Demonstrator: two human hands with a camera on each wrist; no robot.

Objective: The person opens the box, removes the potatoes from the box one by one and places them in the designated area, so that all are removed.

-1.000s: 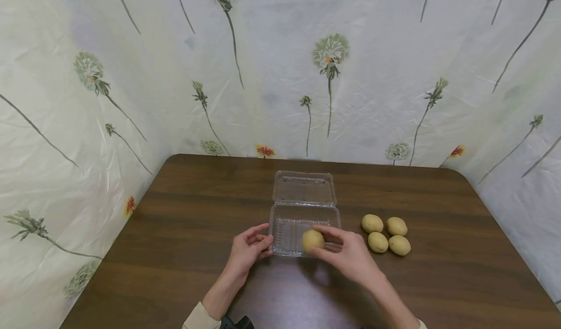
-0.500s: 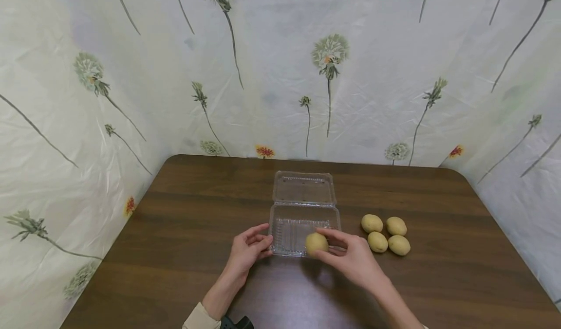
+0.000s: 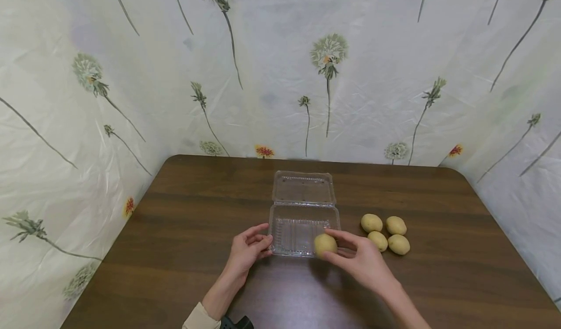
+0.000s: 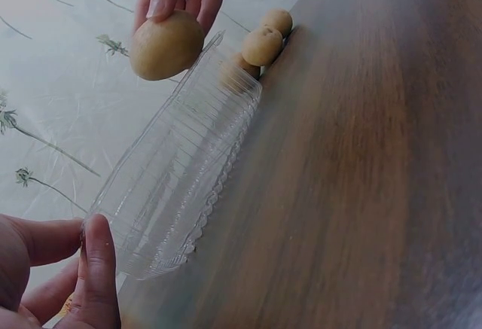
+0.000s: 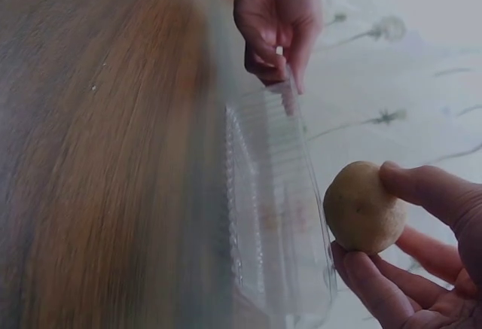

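Observation:
A clear plastic clamshell container [image 3: 294, 231] lies on the table with its lid [image 3: 304, 189] folded back, away from the person. My left hand [image 3: 248, 249] pinches the left rim of its base between thumb and fingers. Over the front right corner of the base, my right hand [image 3: 361, 258] holds a potato [image 3: 326, 245] by thumb and fingertips. The right wrist view shows this potato [image 5: 363, 208] above the container's rim. Inside the base there is no potato.
Several more potatoes [image 3: 396, 226] lie grouped to the right of the container, close behind my right hand. The dark wooden table [image 3: 197, 212] ends at a sheet [image 3: 271, 100] printed with dandelions. A dark wrist strap [image 3: 236, 323] shows at the bottom edge.
My right hand has drifted to the right with the potato, from over the base toward its front right corner. The left hand and the container have stayed in place.

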